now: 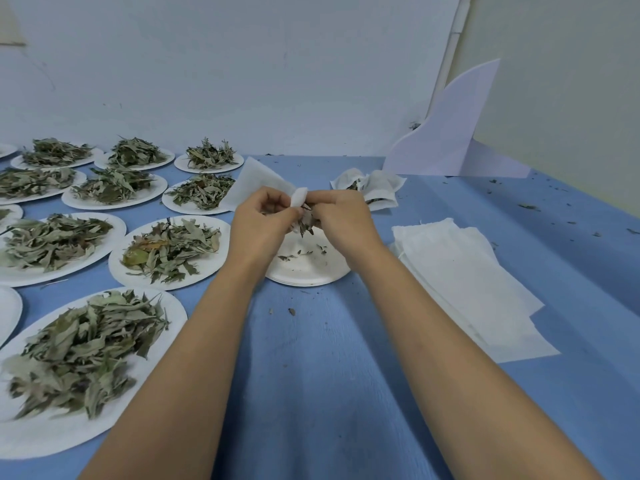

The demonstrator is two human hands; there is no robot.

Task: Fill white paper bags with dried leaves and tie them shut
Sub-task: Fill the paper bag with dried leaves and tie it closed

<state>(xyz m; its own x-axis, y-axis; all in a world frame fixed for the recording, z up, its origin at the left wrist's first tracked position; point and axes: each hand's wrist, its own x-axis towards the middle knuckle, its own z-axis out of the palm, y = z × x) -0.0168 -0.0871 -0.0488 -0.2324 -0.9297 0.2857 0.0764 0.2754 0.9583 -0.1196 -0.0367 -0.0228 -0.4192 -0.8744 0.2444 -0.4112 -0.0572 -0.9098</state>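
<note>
A blue table [311, 358] with a faintly ridged top meets a pale blue-white wall [242, 64] at its far edge. A cream wall [571, 98] runs along its right edge. A white pipe [450, 53] descends where the walls meet, behind a curved lilac board [450, 133] standing at the table's far right corner.

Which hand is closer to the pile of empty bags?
Right. The right hand is just left of the pile; the left hand is farther left, past the right one.
</note>
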